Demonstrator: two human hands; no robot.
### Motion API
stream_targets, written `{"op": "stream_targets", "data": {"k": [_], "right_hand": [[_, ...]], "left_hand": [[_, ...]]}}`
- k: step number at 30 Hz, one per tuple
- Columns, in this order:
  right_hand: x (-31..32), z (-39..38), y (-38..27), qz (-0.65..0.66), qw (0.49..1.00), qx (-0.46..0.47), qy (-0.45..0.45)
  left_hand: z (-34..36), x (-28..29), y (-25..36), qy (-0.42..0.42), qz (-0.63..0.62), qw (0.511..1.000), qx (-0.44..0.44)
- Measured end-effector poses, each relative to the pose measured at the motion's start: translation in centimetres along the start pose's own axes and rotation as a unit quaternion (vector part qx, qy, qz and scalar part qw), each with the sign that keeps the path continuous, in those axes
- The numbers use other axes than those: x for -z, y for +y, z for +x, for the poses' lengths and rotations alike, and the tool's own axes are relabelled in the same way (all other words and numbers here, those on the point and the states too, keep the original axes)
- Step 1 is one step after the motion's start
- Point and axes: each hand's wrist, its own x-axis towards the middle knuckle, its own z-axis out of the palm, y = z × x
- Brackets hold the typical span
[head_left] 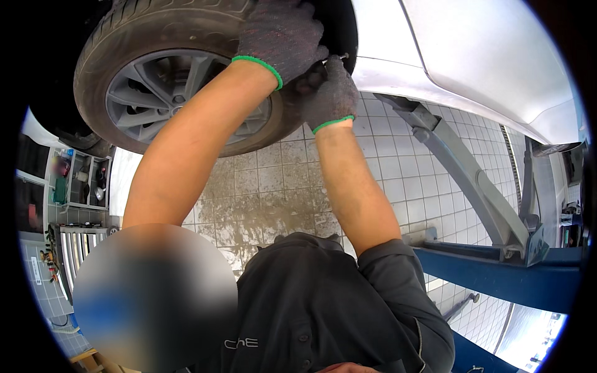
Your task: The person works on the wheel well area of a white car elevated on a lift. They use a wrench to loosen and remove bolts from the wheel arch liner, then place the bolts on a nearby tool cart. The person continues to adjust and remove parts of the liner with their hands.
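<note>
Both my hands wear dark grey knit gloves with green cuffs and are raised to the wheel arch of a white car. My left hand (pixel 280 36) is curled at the upper edge of the tyre (pixel 168 28), its fingertips mostly hidden in the dark gap behind the wheel. Just below and to its right, my right hand (pixel 333 93) is closed, thumb and fingers pinched by the arch's edge. A small, thin metallic piece (pixel 345 56) shows at its fingertips; its kind is too small to tell. The grey spoked rim (pixel 140 84) lies partly behind my left forearm.
The white car body (pixel 491 62) hangs overhead to the right. A grey lift arm (pixel 457 165) slopes down to a blue lift beam (pixel 497 276). Wet, dirty patches mark the tiled floor (pixel 267 193). Shelves (pixel 87 180) stand at far left; a blurred patch covers the lower left.
</note>
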Motion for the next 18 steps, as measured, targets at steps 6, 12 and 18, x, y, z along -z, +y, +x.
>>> {"op": "stream_targets", "data": {"k": [6,12,18], "right_hand": [[0.8,1.3,0.9,-0.007,0.998,0.027,-0.053],[2.1,1.6,0.2,-0.346,0.911,0.205,-0.084],[1.5,-0.1,-1.6,-0.472,0.841,0.24,-0.108]], "left_hand": [[0.9,-1.8,0.0,-0.027,-0.039,0.999,0.008],[3.0,-2.4,0.7,-0.12,-0.08,0.989,0.045],[2.9,-0.3,0.7,-0.159,-0.088,0.983,-0.034]]}}
